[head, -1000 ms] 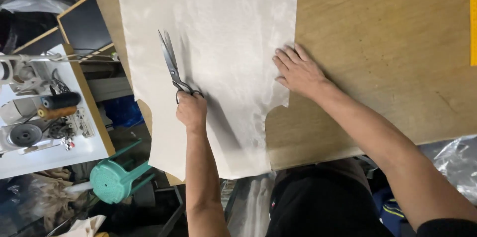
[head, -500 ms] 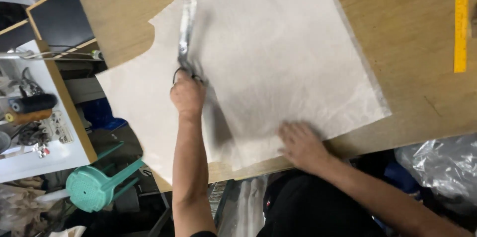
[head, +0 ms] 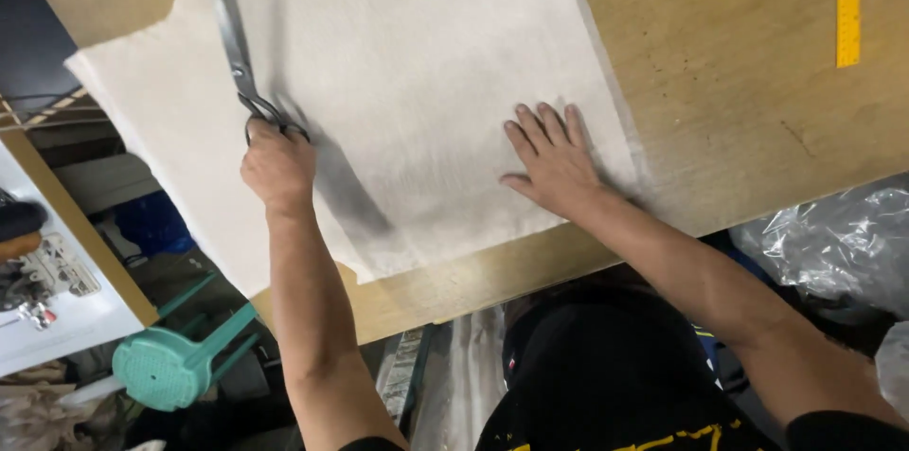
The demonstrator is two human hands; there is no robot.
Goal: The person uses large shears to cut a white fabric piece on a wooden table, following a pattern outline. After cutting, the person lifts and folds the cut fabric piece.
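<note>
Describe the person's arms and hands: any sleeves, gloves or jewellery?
Both forearms are bare. The left hand and right hand wear no gloves, and no rings, watch or bracelet show. A black sleeve edge shows at the right upper arm and another at the left, suggesting a short-sleeved black top with yellow print.

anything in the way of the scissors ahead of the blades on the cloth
Nothing visible. The left hand holds the scissors over the white cloth, which lies flat and bare ahead of the blades. The right hand presses the cloth well off to the side.
</note>
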